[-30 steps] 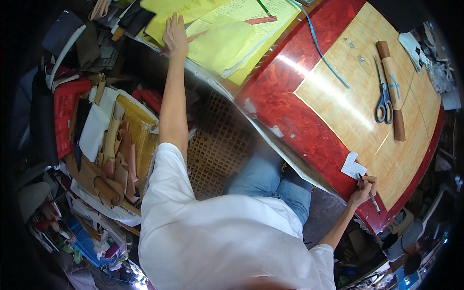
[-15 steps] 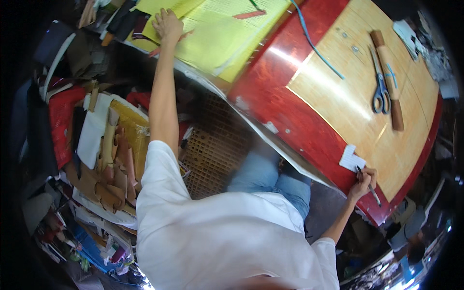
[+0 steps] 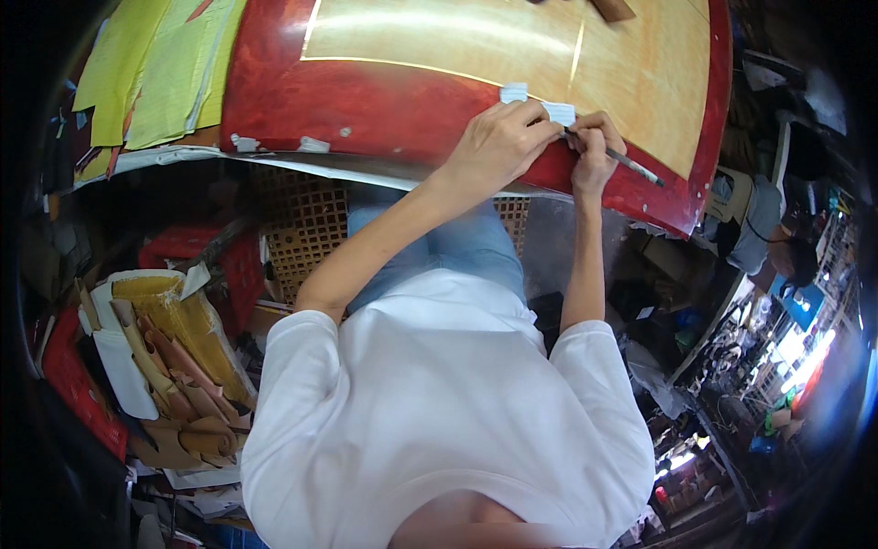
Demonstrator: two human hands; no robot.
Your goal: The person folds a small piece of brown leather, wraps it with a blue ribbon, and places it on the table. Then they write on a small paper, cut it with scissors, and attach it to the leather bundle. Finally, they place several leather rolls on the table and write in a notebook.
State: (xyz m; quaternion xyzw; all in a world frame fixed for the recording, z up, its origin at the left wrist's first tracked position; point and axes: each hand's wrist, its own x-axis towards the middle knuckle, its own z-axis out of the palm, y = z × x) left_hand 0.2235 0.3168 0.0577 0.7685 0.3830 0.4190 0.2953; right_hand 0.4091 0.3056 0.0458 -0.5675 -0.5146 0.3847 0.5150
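My right hand [image 3: 594, 156] pinches a slim marker pen [image 3: 637, 168], whose rear end points toward the table's right corner. Close beside it, my left hand [image 3: 501, 142] has its fingers drawn together at the pen's front end. What those left fingertips grip is hidden. A small white slip of paper [image 3: 560, 113] shows behind the two hands, with another white part [image 3: 514, 91] of it, or a second slip, to its left. Both hands are over the red border [image 3: 393, 110] of the table, at the edge of its pale wood panel [image 3: 448, 41].
Yellow sheets [image 3: 165, 78] lie on the table's left end. At the far edge of view is the end of a brown roll [image 3: 611, 9]. A container of leather-like offcuts [image 3: 174, 375] stands at lower left, near a red crate [image 3: 69, 366]. Cluttered shelves [image 3: 814, 274] fill the right.
My left hand has left the yellow sheets and come across to my right hand at the pen. The view has turned, and the scissors are out of sight.
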